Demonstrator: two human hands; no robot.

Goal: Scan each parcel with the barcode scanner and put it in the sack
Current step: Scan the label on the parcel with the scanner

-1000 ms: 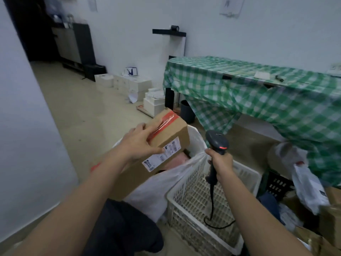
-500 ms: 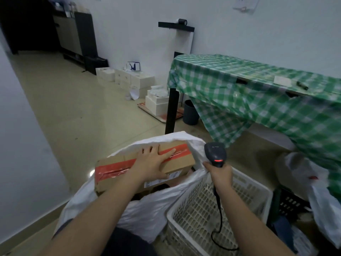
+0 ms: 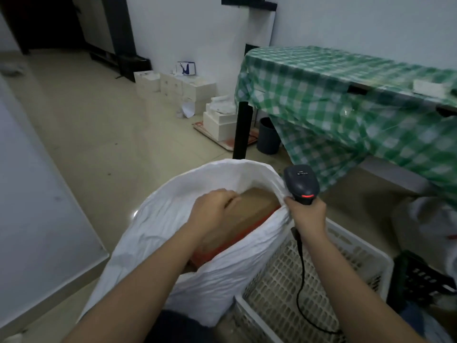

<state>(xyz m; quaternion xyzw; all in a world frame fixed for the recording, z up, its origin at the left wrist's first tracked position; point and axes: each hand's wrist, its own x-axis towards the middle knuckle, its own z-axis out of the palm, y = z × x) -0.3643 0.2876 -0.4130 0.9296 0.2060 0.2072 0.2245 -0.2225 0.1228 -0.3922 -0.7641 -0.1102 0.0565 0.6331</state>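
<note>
Dim, flat indoor light, soft motion blur throughout, and wide-angle bending toward the edges.

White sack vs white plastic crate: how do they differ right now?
The white woven sack is soft and crumpled with solid walls; the white plastic lattice crate is rigid and perforated. The sack holds a brown cardboard parcel that the left hand touches; the crate shows no parcels, only the cable of the black barcode scanner hanging over it. Both are white, open-topped and side by side.

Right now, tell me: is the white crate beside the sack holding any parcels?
No: the white crate shows only its bare perforated floor, with the scanner cable hanging over it.
</note>
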